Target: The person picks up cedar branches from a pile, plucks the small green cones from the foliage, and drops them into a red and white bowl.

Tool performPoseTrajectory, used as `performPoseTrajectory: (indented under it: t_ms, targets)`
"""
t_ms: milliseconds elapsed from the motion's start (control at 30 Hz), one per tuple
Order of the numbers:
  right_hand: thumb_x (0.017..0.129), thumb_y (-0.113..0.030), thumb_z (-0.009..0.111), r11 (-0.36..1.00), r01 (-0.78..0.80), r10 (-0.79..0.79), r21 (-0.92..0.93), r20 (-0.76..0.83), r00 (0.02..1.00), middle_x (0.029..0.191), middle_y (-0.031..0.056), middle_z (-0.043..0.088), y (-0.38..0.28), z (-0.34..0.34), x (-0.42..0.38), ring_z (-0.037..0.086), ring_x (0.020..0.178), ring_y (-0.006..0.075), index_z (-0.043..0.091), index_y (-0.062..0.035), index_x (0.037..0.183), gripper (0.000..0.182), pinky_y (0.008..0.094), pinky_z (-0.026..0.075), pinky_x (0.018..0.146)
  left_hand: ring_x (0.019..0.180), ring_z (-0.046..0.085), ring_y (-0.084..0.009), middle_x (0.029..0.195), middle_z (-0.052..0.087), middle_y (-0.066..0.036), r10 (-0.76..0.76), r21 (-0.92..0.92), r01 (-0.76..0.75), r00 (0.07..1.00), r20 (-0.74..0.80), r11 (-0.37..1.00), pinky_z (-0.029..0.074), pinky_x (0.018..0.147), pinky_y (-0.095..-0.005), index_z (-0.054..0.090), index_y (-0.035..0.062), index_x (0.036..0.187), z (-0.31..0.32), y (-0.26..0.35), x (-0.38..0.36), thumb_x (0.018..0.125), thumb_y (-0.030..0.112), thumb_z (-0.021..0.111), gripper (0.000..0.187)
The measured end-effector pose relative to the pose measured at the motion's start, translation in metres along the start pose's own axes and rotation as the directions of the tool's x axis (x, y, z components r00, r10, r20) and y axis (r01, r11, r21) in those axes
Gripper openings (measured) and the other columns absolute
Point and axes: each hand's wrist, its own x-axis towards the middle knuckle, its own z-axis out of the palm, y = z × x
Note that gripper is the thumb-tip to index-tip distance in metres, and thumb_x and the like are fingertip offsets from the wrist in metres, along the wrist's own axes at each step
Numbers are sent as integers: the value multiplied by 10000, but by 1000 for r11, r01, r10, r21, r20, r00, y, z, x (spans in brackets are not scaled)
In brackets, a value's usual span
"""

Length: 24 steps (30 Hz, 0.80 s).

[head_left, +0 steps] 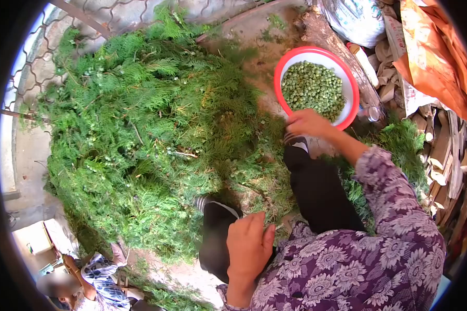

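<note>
Head view, item by item.

Right hand [311, 124]: at the near rim of a white basin with a red edge [355, 88]. Fingers bent and close together, a narrow set; whether they pinch a piece or touch the rim, cannot tell.

Left hand [250, 249]: raised over the person's left leg, apart from the basin. Fingers curled, thumb a little clear of them; whether anything sits inside, cannot tell.

Basin contents: many small green pieces [312, 89], loose, spread across the floor of the basin.

Heap of cut evergreen branches [140, 124]: large and feathery, left of the basin and in front of the feet, with pale bluish specks among the sprays.

Step in hand, by judgement: handling of small pieces at the basin. Next move, by judgement: calls for a light touch at the rim, so the basin stays level and nothing spills.

Surface: bare ground under basin and greenery; patterned paving [127, 13] beyond.

Surroundings: a log [329, 33] just beside the basin; a white plastic bag [355, 23]; an orange sheet [443, 57]; split firewood [443, 150] stacked along the right side. Lower left, a second person [106, 282] in patterned clothing, at the far edge of the heap.
</note>
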Motion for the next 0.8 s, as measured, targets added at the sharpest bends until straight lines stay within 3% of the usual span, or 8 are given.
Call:
performPoseTrajectory:
  t_ms: [100,233,367,500,567,633,700,800]
  targets:
    - [668,-180,646,917,219,-170,-334,168,971,754,131,620,30,55,51,609,706,245,609,-15,855,252,341,482,641,829,542,-279,890,593,-116,-13,50,-1,958,285,999,430,706,-369,572,19,945,-4,3,9,670,109,678,309]
    - [660,-151,634,786,224,-106,-576,232,967,821,170,602,80,90,96,580,805,328,597,-26,871,249,404,465,697,734,547,-238,926,578,-113,98,-45,-89,960,261,995,417,658,-337,550,9,1012,-13,-3,20,706,158,644,353]
    - [690,-159,633,700,121,19,-704,188,982,879,175,576,110,101,114,558,880,337,570,-33,952,298,422,460,723,872,524,-294,1013,534,-138,28,0,-29,952,305,1000,420,709,-389,517,13,1076,-16,-3,13,645,160,681,484]
    - [715,-156,620,652,123,75,-748,226,971,960,198,550,123,108,116,551,901,349,548,-25,1009,330,431,463,752,757,541,-325,909,569,-181,87,-239,-43,980,176,970,439,684,-397,571,-30,985,-56,-19,22,618,120,688,414]
    - [708,-141,617,653,107,92,-750,218,972,983,200,541,122,110,117,553,898,354,551,-18,1003,327,430,464,757,704,552,-279,840,580,-190,-6,-490,53,995,98,870,450,648,-360,589,-57,944,-72,-48,21,698,120,672,315]
    - [701,-126,613,650,83,116,-755,208,971,1006,202,531,121,107,116,554,895,358,554,-10,997,324,430,465,762,742,584,-214,801,604,-137,-261,-228,282,958,117,932,442,650,-291,581,-10,870,-73,-76,22,733,82,596,166]
    - [681,-115,619,639,68,133,-766,197,971,976,204,554,120,107,115,561,911,342,554,-7,994,338,434,460,766,717,585,-176,779,609,-141,-257,-288,226,964,-74,931,448,658,-261,584,-40,874,-45,-115,45,776,89,563,163]
    - [661,-129,633,685,13,113,-728,124,986,842,188,598,131,108,114,602,805,323,570,-10,936,307,424,472,696,755,576,-151,838,613,-122,-410,-588,480,874,259,651,448,695,-247,575,-55,970,17,-179,85,799,102,575,232]
